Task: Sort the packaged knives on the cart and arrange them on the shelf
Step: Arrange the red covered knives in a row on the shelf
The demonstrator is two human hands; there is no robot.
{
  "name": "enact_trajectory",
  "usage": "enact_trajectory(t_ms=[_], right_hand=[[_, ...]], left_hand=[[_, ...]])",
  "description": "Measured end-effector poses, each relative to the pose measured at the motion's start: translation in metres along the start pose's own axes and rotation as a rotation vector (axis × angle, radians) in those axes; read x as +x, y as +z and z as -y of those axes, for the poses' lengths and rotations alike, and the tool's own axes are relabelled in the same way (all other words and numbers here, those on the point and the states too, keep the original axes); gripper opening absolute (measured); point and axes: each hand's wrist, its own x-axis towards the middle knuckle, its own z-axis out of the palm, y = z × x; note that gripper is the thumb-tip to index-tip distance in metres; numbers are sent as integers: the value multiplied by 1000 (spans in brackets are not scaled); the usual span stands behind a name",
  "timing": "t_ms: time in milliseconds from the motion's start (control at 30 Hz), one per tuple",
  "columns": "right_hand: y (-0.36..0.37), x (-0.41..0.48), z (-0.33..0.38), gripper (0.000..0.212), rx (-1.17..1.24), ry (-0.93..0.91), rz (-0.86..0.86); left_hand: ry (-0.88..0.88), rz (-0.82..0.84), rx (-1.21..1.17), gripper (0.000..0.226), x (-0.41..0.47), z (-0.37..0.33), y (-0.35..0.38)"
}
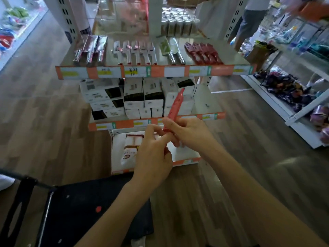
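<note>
our left hand (153, 154) and right hand (188, 132) pinch the red knife (175, 104) low down, top-heavy so it might slip

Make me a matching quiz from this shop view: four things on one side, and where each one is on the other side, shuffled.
Things:
1. single red knife
2. row of red knives
3. white boxes
4. black cart

Places:
A. on the middle shelf
B. bottom left, nearest the person
C. on the top shelf, right part
D. held between the left hand and right hand

Pairs: 1-D, 2-C, 3-A, 4-B
</note>
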Motion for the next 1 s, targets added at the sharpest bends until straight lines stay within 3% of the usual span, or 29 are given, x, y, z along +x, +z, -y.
enact_trajectory(t_ms=[200,433,800,1000], right_hand=[[-31,57,-2,25,72,133,-108],[-82,125,-23,24,94,131,-199],[-202,234,-79,27,36,126,-81],[-255,288,-98,25,60,187,-67]], left_hand=[[113,88,-33,9,67,-3,16],[163,186,-64,12,151,-9,36],[80,-27,103,24,277,-40,107],[20,0,132,24,332,-60,137]])
